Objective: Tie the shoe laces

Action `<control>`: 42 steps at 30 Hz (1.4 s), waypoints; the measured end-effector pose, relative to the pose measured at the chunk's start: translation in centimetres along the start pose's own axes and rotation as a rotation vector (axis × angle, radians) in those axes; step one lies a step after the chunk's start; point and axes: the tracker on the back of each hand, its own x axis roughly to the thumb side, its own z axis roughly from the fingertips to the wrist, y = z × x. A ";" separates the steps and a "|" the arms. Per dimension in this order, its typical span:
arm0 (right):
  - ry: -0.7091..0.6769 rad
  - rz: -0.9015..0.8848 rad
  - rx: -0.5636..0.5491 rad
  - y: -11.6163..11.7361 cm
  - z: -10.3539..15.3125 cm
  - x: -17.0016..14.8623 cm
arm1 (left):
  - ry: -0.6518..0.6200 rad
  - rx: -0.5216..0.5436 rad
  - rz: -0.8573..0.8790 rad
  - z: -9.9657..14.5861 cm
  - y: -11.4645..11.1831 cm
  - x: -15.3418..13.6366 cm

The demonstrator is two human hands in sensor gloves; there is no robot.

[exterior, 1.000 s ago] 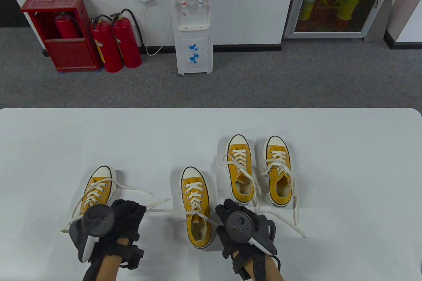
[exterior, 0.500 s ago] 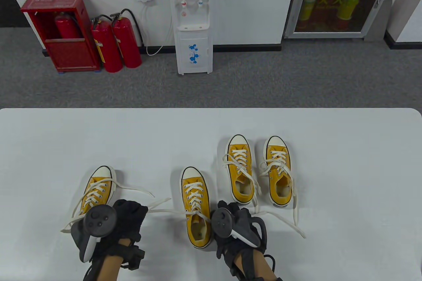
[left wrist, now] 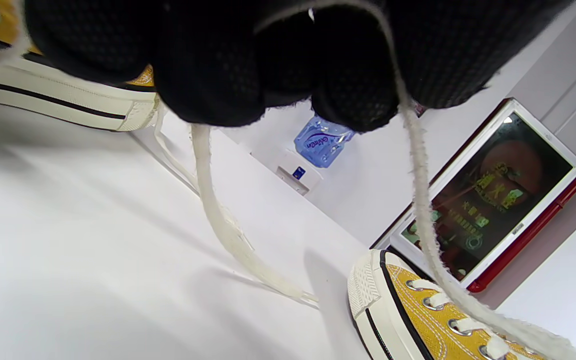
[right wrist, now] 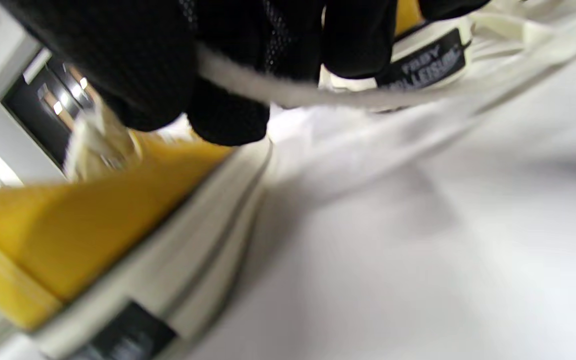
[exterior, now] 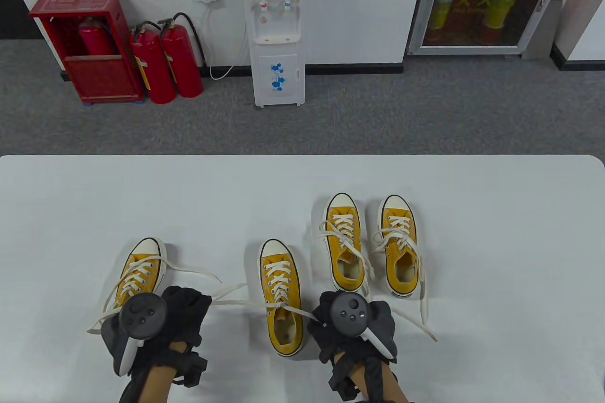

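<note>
Table view: the middle shoe [exterior: 282,299] sits between the two hands, toe pointing away from the person, long axis running near to far, heel end level with the hands. Left hand [exterior: 160,322] is to its left, overlapping the heel end of the left shoe [exterior: 139,275]; right hand [exterior: 352,327] is just beside its heel on the right. One lace end [exterior: 236,302] runs left from the top eyelets to the left hand, the other lace end [exterior: 302,312] runs right to the right hand, so the lace lies crosswise to the shoe axis with a hand at each end. Right hand is the nearer one to the shoe. Finger posture is hidden under the trackers here. The far pair [exterior: 371,244] sits beyond the right hand with loose laces, untouched. Left wrist view: gloved fingers [left wrist: 218,65] are curled with a lace [left wrist: 420,190] coming out of the fist and running taut down to the middle shoe's eyelets [left wrist: 448,325]; a second strand [left wrist: 223,220] hangs slack to the table [left wrist: 68,250], which shoe it belongs to I can't tell. Right wrist view: blurred, but fingers [right wrist: 228,107] are closed on a lace strand [right wrist: 288,92] crossing the frame, with the yellow shoe wall [right wrist: 93,220] right alongside. Judgement: both ends are in hand and spread; next is crossing them over the tongue, so the hands need to converge on the shoe's centreline.
</note>
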 end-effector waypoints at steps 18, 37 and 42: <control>-0.120 -0.654 0.044 -0.3 -2.2 3.7 | -0.038 -0.009 0.027 0.1 0.0 0.3; -0.232 -0.553 0.032 1.7 -2.3 4.2 | -0.161 -0.132 0.443 0.5 -1.0 1.5; -0.259 -0.382 -0.056 2.0 -1.9 5.5 | -0.273 -0.143 0.492 1.2 -0.9 3.2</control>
